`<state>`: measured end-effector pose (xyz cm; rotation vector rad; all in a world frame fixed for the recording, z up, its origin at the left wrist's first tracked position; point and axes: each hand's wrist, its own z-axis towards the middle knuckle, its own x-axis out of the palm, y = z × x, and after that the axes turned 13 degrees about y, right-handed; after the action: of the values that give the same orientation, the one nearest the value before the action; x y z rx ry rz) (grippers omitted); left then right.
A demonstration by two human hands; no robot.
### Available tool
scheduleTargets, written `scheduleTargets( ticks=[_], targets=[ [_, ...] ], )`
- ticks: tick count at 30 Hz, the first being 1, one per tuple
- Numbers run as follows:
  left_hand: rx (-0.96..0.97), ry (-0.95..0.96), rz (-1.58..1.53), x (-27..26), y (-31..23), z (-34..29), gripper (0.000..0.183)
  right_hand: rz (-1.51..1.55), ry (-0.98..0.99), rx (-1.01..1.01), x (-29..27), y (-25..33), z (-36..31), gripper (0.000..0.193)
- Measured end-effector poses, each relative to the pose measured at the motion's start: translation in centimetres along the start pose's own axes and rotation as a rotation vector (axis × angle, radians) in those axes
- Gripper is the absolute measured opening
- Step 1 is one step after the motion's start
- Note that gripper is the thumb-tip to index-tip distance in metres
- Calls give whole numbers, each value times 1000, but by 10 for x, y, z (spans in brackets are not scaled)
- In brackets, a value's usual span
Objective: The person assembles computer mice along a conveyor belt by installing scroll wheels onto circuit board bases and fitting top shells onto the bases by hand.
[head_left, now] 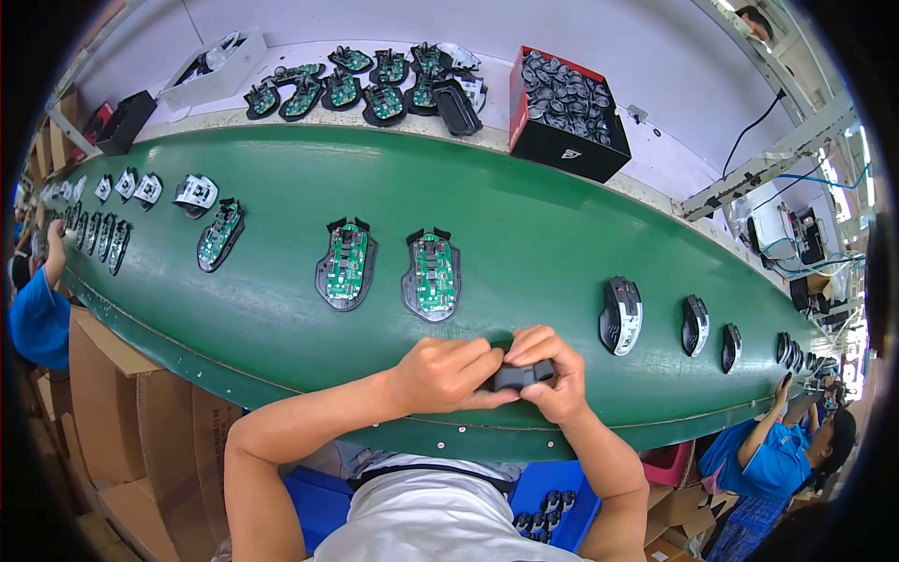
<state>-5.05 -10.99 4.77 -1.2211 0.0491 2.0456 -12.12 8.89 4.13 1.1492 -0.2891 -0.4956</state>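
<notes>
My left hand (445,373) and my right hand (552,370) meet over the near edge of the green conveyor belt (524,215). Both grip a dark computer mouse (521,377), pressed between fingers and thumbs; most of it is hidden by the fingers. Just beyond my hands lie two open mouse bases with green circuit boards, one (346,263) to the left and one (432,274) to the right, both bare on the belt.
Closed mice (621,316) trail off right along the belt; more open bases (220,234) and white-topped ones (196,194) lie left. Behind the belt: a black-and-red box of parts (565,114), several boards (343,90), a white box (213,67). Co-workers in blue sit left (37,314) and right (773,454). A blue bin (552,501) sits by my lap.
</notes>
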Motion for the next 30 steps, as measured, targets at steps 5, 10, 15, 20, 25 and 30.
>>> scheduleTargets(
  ticks=[5,10,15,20,25,30],
  targets=[
    [-98,40,-55,-9,10,4,54,548,-320,128,3,-2,7,42],
    [-122,177,-97,2,12,-17,52,817,-373,120,9,-11,5,44],
    [-101,209,-40,-6,14,-19,50,475,-324,95,5,-1,16,52],
    [-66,215,14,-14,16,-21,51,47,-31,225,-5,0,10,32],
    [5,209,-13,-22,14,-19,40,212,-62,195,-2,-8,8,29],
    [7,201,14,-25,8,-22,36,178,-2,181,3,-7,12,31]
  ],
)
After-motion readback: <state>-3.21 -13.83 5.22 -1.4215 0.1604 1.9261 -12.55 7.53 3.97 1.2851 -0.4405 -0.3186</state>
